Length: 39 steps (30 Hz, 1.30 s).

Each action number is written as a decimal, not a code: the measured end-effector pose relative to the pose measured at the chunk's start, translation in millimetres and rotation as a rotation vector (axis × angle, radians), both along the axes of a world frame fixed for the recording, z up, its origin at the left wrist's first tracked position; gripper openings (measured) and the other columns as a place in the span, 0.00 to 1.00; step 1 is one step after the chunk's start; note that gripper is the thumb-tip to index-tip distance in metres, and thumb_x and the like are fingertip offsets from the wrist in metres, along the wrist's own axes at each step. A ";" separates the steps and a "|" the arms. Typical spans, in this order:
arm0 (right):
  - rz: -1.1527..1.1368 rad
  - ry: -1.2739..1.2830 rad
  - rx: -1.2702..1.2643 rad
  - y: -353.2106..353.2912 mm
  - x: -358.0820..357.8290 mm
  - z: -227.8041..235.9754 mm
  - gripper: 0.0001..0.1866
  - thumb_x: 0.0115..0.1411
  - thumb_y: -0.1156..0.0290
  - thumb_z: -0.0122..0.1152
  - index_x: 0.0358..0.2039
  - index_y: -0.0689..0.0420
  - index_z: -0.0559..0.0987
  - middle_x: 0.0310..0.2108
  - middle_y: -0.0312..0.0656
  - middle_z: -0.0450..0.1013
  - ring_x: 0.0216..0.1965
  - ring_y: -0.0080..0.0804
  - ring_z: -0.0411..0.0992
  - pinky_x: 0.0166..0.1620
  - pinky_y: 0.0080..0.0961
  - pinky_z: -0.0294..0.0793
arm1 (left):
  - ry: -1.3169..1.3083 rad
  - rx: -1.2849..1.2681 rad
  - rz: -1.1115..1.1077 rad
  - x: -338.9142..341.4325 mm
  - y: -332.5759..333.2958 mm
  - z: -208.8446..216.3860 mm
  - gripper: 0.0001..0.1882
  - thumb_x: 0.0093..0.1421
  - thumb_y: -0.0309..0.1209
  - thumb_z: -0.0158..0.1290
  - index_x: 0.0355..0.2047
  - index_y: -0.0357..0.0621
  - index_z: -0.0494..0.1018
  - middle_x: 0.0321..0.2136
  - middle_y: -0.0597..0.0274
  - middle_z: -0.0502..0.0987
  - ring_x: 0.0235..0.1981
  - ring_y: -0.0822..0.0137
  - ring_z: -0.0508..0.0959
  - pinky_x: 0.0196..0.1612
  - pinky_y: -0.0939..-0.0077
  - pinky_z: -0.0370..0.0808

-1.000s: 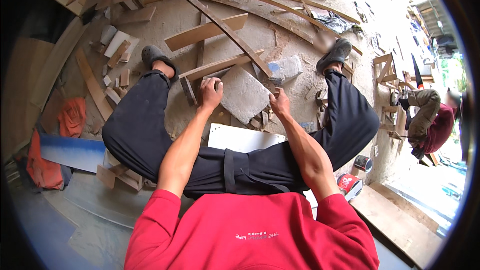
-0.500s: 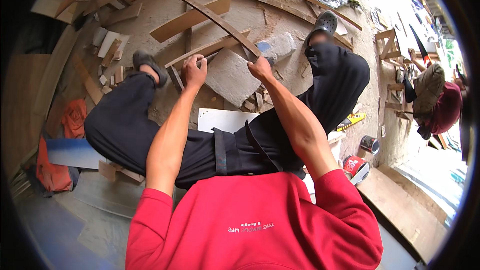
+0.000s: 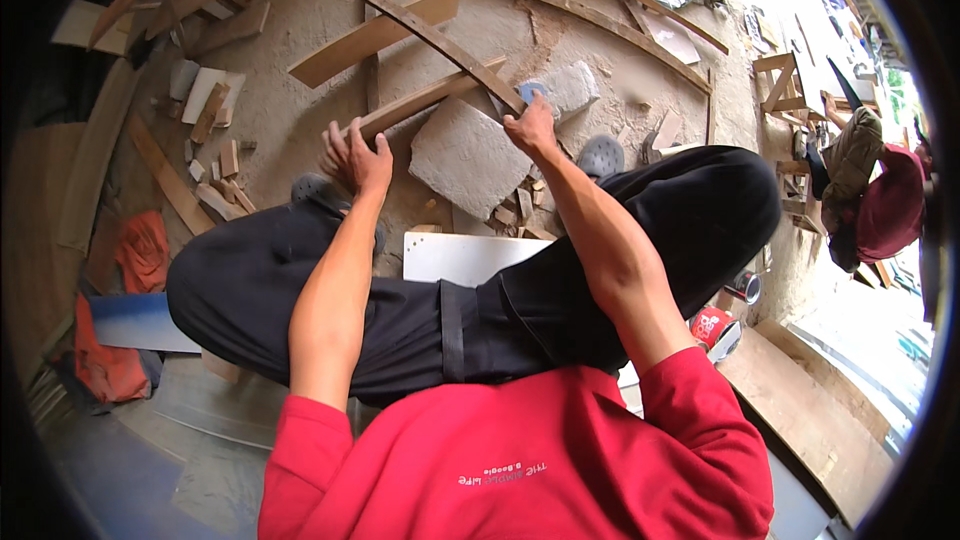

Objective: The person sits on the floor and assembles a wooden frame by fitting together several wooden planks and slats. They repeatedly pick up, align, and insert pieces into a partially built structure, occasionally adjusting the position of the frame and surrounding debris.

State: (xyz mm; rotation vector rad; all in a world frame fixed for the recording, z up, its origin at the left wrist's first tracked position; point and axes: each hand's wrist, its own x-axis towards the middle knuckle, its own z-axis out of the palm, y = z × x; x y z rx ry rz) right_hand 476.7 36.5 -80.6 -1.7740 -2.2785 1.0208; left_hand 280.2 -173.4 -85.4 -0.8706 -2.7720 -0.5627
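My right hand (image 3: 532,130) is closed around the near end of a long narrow wooden strip (image 3: 415,28), which slants away to the far left. Fingers spread, my left hand (image 3: 358,158) is beside the near-left end of a wooden board (image 3: 425,98); whether its fingertips touch the wood is hard to tell. The strip crosses over this board's right end. Between my hands lies a rough grey slab (image 3: 468,155). A second pale block (image 3: 570,90) with a blue patch is just beyond my right hand.
Another flat plank (image 3: 385,35) lies farther off, under the strip. Long curved timbers (image 3: 560,2) span the far floor. Wood offcuts (image 3: 212,112) litter the left side. A white panel (image 3: 465,255) is between my legs. At right are a red can (image 3: 712,328) and another person (image 3: 880,185).
My left hand has come nearer and left, its fingers spreading from a curled pose. My right hand stays at the strip's end. My feet have drawn in, and my knees have spread.
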 end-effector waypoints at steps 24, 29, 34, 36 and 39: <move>0.046 0.434 -0.068 49.9 28.4 -45.2 0.28 0.54 0.56 0.64 0.50 0.61 0.72 0.40 0.54 0.74 0.42 0.40 0.74 0.44 0.31 0.73 | -0.476 0.206 0.285 -27.4 2.1 -56.2 0.29 0.64 0.40 0.41 0.55 0.24 0.55 0.49 0.30 0.66 0.52 0.40 0.68 0.53 0.59 0.65; -0.489 1.085 -0.801 36.0 38.5 -44.2 0.25 0.57 0.73 0.61 0.54 0.65 0.67 0.44 0.48 0.70 0.40 0.35 0.73 0.43 0.32 0.78 | -0.451 0.178 0.341 -12.7 13.4 -45.2 0.29 0.66 0.39 0.36 0.55 0.21 0.49 0.51 0.26 0.60 0.53 0.37 0.65 0.55 0.55 0.63; -0.611 1.193 -0.875 28.5 37.0 -57.6 0.21 0.56 0.74 0.62 0.48 0.69 0.70 0.37 0.46 0.73 0.35 0.32 0.73 0.42 0.29 0.77 | -0.537 0.229 0.393 -16.2 18.2 -43.7 0.32 0.64 0.40 0.39 0.56 0.20 0.48 0.53 0.26 0.58 0.55 0.38 0.62 0.57 0.55 0.60; -0.618 1.153 -0.841 31.4 37.2 -54.4 0.20 0.55 0.74 0.63 0.46 0.70 0.72 0.34 0.45 0.74 0.35 0.32 0.73 0.41 0.28 0.77 | -0.527 0.163 0.382 -18.6 17.9 -49.6 0.36 0.63 0.42 0.41 0.58 0.20 0.45 0.55 0.26 0.56 0.57 0.38 0.60 0.59 0.56 0.58; -0.616 1.108 -0.890 35.8 38.3 -51.2 0.21 0.53 0.74 0.65 0.46 0.70 0.73 0.35 0.46 0.75 0.35 0.31 0.74 0.41 0.28 0.76 | -0.522 0.025 0.450 -24.7 16.8 -47.8 0.47 0.59 0.48 0.45 0.60 0.19 0.35 0.61 0.26 0.45 0.64 0.40 0.48 0.65 0.59 0.46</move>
